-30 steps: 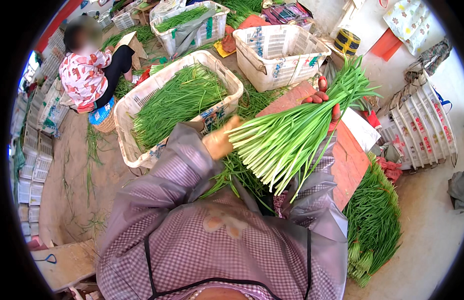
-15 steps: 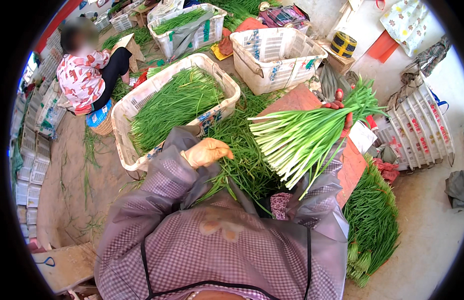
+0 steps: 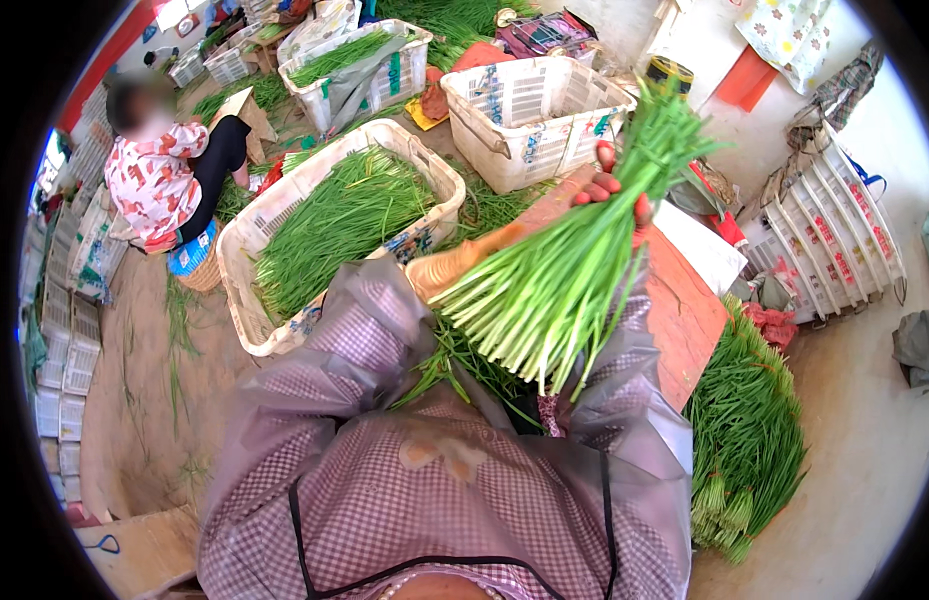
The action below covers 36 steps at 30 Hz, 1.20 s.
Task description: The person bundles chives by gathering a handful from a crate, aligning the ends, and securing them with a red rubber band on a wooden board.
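My right hand (image 3: 597, 188) is wrapped round a large bunch of chives (image 3: 584, 265), held up in front of me. The pale cut ends fan out toward my body, and the green tips point away to the upper right. My left hand (image 3: 447, 268), in a yellowish glove, reaches behind the pale ends. What shows of it is stretched out flat; the bunch covers the fingertips, so contact is unclear. Under the bunch lies a reddish board (image 3: 686, 325). Loose chives (image 3: 449, 362) are heaped between my arms.
A white crate (image 3: 242, 275) of chives stands ahead to the left, another white crate (image 3: 484, 165) beyond. Stacked bundles of chives (image 3: 749, 430) lie at right, near a tipped crate (image 3: 829, 235). A seated person (image 3: 159, 180) is at far left.
The bunch in my right hand has swung left and tilted more upright. My left hand has moved right and forward, behind its pale ends. The view has shifted slightly.
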Available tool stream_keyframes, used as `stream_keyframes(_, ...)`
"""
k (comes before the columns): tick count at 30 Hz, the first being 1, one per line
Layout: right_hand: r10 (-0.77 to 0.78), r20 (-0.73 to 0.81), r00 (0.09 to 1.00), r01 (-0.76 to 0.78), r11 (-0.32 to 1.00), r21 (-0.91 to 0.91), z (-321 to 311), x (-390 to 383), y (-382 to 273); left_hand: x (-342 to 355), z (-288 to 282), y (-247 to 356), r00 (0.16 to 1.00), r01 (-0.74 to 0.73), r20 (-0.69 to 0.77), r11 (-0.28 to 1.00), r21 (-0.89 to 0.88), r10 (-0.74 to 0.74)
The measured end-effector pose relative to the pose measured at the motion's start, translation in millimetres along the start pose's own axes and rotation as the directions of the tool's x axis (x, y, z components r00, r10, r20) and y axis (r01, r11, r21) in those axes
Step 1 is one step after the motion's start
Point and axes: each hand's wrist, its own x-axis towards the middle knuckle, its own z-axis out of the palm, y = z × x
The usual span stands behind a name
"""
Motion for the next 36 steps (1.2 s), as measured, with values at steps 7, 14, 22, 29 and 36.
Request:
stream_keyframes(7, 0.071, -0.206, 0.976, -0.128, 0.951, -0.28, -24.5, -11.1, 11.0, 1.5, 5.7, -71.3, 1.0, 0.002, -0.021, 0.997, 0.074, 0.0)
stream_keyframes(14, 0.104, -0.25, 0.963, -0.185, 0.926, -0.328, -35.3, -14.1, 25.1, -2.1, 27.8, -111.6, 0.931, -0.133, -0.271, 0.919, 0.371, 0.244)
stream_keyframes(22, 0.046, -0.299, 0.953, -0.145, 0.937, -0.317, -44.1, 2.2, 42.5, 1.2, 16.6, -100.5, 0.935, -0.11, -0.287, 0.94, 0.323, 0.208)
stream_keyframes(29, 0.013, -0.529, 0.849, -0.243, 0.898, -0.368, -45.4, 12.8, 61.5, -19.5, -15.7, -75.9, 0.962, 0.085, -0.263, 0.996, 0.01, -0.079)
stream_keyframes(36, 0.103, -0.575, 0.811, -0.336, 0.888, -0.315, -31.0, 24.0, 67.3, -31.4, -26.2, -69.2, 0.953, 0.141, -0.263, 0.988, -0.064, -0.153)
